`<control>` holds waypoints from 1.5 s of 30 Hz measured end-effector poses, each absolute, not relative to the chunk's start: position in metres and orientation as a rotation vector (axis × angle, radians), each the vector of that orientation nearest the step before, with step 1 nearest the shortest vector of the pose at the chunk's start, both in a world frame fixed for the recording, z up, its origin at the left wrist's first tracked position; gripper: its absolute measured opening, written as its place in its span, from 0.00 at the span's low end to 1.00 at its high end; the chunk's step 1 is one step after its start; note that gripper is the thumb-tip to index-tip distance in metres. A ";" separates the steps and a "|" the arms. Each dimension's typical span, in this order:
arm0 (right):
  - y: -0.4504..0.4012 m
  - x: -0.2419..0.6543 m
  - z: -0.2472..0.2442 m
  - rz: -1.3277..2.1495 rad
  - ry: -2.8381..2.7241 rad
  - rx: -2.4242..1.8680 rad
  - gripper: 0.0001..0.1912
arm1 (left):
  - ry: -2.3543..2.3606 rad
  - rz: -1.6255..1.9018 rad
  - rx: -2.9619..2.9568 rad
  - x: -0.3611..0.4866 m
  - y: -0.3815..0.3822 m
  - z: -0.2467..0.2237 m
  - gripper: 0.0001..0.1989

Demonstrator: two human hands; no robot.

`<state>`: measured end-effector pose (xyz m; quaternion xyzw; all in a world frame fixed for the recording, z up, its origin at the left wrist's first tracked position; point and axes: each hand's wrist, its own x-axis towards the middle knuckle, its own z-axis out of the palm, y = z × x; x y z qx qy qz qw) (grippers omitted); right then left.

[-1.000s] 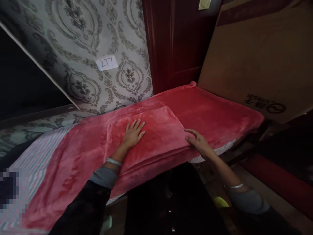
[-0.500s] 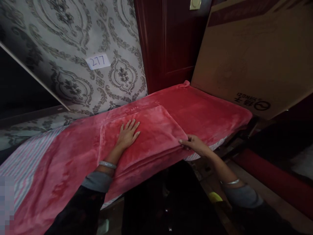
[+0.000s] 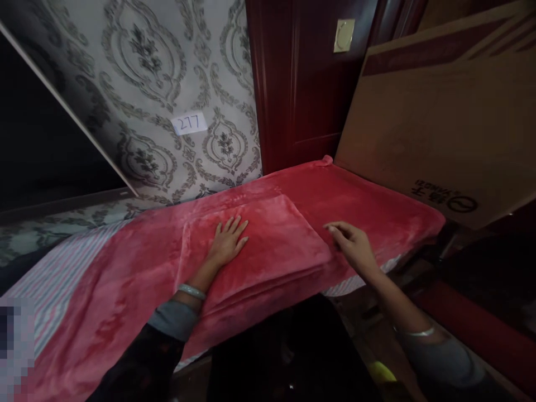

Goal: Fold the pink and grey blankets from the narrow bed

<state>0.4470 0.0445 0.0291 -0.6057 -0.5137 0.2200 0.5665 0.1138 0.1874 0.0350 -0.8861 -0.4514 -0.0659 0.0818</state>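
A folded pinkish-red plush blanket (image 3: pixel 268 245) lies in layers on a red plush cover (image 3: pixel 355 206). My left hand (image 3: pixel 227 244) rests flat on the folded blanket, its fingers spread and palm down. Just past the right edge of the folded blanket is my right hand (image 3: pixel 355 248), raised a little above the cover. Its fingers are curled, thumb and forefinger tips close together, and no cloth shows between them. Along the front of the folded blanket several stacked layers are visible.
Striped cloth (image 3: pixel 62 268) shows beneath the cover at the left. A large cardboard box (image 3: pixel 435 123) leans at the right end, next to a dark red door (image 3: pixel 310 84). A dark screen-like panel (image 3: pixel 50 134) stands by the patterned wall (image 3: pixel 167 67). Something yellow (image 3: pixel 382 372) lies low down.
My right hand has let go of the folded blanket's near right corner and lifted up and away from it. My left hand still lies on the blanket. The view has shifted slightly.
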 end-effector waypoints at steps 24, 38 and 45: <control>0.221 0.361 0.001 -0.131 -2.003 -1.884 0.28 | -1.884 -0.195 -2.313 0.062 0.222 0.040 0.31; 0.154 0.308 0.043 -0.008 -2.419 -1.562 0.35 | -1.889 -0.212 -2.284 0.074 0.214 0.042 0.32; 0.136 0.297 0.013 -0.013 -2.449 -1.608 0.34 | -1.890 -0.230 -2.300 0.072 0.215 0.041 0.32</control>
